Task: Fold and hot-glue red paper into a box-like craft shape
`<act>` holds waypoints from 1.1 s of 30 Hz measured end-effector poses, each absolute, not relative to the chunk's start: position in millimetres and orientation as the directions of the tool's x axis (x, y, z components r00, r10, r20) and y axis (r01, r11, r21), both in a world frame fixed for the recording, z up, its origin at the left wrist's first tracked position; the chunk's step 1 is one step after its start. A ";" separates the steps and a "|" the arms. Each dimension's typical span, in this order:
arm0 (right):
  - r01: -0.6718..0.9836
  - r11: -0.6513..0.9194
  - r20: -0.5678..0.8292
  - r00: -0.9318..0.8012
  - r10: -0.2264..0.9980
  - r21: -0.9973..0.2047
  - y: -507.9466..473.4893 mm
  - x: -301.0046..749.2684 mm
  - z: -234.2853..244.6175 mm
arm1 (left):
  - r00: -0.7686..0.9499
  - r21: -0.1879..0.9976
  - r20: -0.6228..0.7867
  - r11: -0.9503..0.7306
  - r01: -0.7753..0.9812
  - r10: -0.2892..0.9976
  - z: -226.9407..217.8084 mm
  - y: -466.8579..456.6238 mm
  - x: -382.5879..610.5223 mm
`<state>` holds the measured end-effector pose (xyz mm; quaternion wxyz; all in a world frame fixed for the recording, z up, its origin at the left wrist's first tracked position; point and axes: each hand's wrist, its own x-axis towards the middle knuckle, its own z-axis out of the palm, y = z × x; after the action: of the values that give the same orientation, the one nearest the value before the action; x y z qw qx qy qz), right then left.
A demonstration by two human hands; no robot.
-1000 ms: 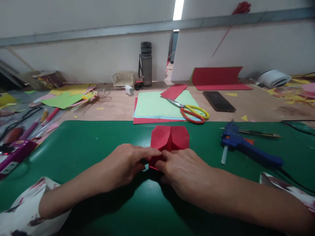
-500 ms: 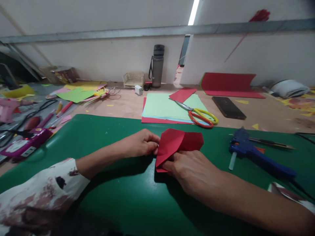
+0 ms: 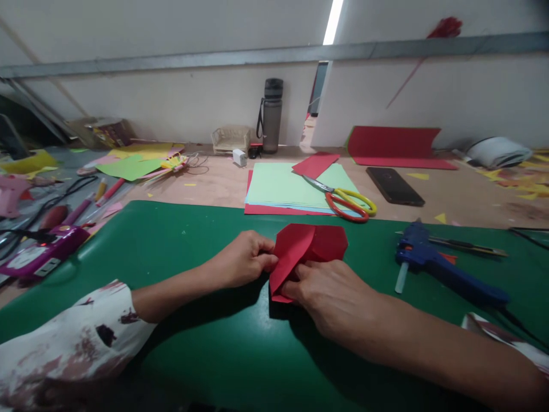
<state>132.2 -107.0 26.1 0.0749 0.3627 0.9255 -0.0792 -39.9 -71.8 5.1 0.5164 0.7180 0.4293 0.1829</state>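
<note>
A folded piece of red paper (image 3: 294,249) stands over the green mat (image 3: 206,355), between my two hands. My left hand (image 3: 246,257) pinches its left edge between thumb and bent fingers. From the right, my right hand (image 3: 321,289) reaches into the fold, its fingers closed on the paper; some fingertips are hidden inside. The paper's left flap slants across its front, and a wider panel shows behind. Beyond it lie scissors (image 3: 347,200) with one red and one yellow handle, resting on a stack of pale green sheets (image 3: 274,186).
A blue glue gun (image 3: 446,269) and a craft knife (image 3: 469,246) lie on the right. Behind are a phone (image 3: 394,186), a red card (image 3: 394,146) and a dark bottle (image 3: 272,117). A purple power strip (image 3: 45,252) and coloured pens sit on the left.
My left thumb and fingers have shifted slightly on the paper's left edge. The left flap of the paper leans a little differently, and the whole view has shifted slightly.
</note>
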 end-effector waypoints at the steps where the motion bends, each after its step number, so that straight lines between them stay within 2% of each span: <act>1: 0.681 0.726 -0.184 -0.728 0.660 -0.089 -106.8 131.7 24.7 | 0.561 0.898 -0.181 -0.096 0.428 0.808 5.2 -72.2 -39.8; 5: 0.697 0.715 -0.100 -0.716 0.691 -0.053 -110.9 132.0 15.1 | 0.535 0.890 -0.170 -0.105 0.445 0.827 5.3 -72.9 -39.8; 8: 0.710 0.703 0.056 -0.704 0.708 0.043 -118.4 135.5 7.6 | 0.520 0.883 -0.142 -0.130 0.452 0.842 2.6 -74.0 -40.8; 11: 0.679 0.725 0.235 -0.727 0.645 0.111 -124.1 139.3 1.8 | 0.537 0.898 -0.130 -0.131 0.420 0.834 -3.1 -75.3 -42.7; 17: 0.637 0.757 0.303 -0.757 0.579 0.144 -125.1 137.6 -3.5 | 0.542 0.914 -0.114 -0.127 0.387 0.832 -10.4 -78.0 -43.7; 21: 0.609 0.783 0.439 -0.742 0.507 0.126 -128.4 146.4 7.8 | 0.520 0.919 -0.037 -0.175 0.353 0.854 -7.4 -80.4 -42.7; 24: 0.569 0.822 0.569 -0.673 0.472 -0.008 -126.9 168.8 22.0 | 0.509 0.947 -0.090 -0.085 0.309 0.856 -4.9 -79.5 -44.2; 25: 0.603 0.795 0.606 -0.606 0.516 -0.074 -123.8 177.7 25.4 | 0.512 0.954 -0.118 -0.045 0.295 0.851 -4.3 -78.5 -44.9; 27: 0.707 0.649 0.590 -0.406 0.698 -0.281 -113.3 193.7 27.7 | 0.526 0.960 -0.161 0.007 0.282 0.835 -3.7 -76.1 -46.3; 28: 0.718 0.549 0.537 -0.287 0.793 -0.428 -106.6 199.7 26.5 | 0.537 0.959 -0.176 0.021 0.281 0.825 -3.6 -74.9 -46.7; 30: 0.594 0.352 0.353 -0.120 0.928 -0.724 -93.4 206.0 20.4 | 0.563 0.957 -0.197 0.035 0.286 0.803 -3.6 -73.1 -47.0; 31: 0.494 0.265 0.244 -0.107 0.964 -0.828 -88.0 206.5 16.5 | 0.575 0.957 -0.203 0.036 0.288 0.792 -3.6 -72.7 -46.8; 33: 0.344 0.106 0.060 -0.142 0.988 -0.933 -81.8 203.4 9.3 | 0.595 0.957 -0.208 0.037 0.286 0.776 -3.6 -72.8 -46.1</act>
<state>203.4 -81.8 9.3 -0.3902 0.5259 0.6331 -0.4126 -46.1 -72.8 -3.6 0.5982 0.6631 0.4006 0.2049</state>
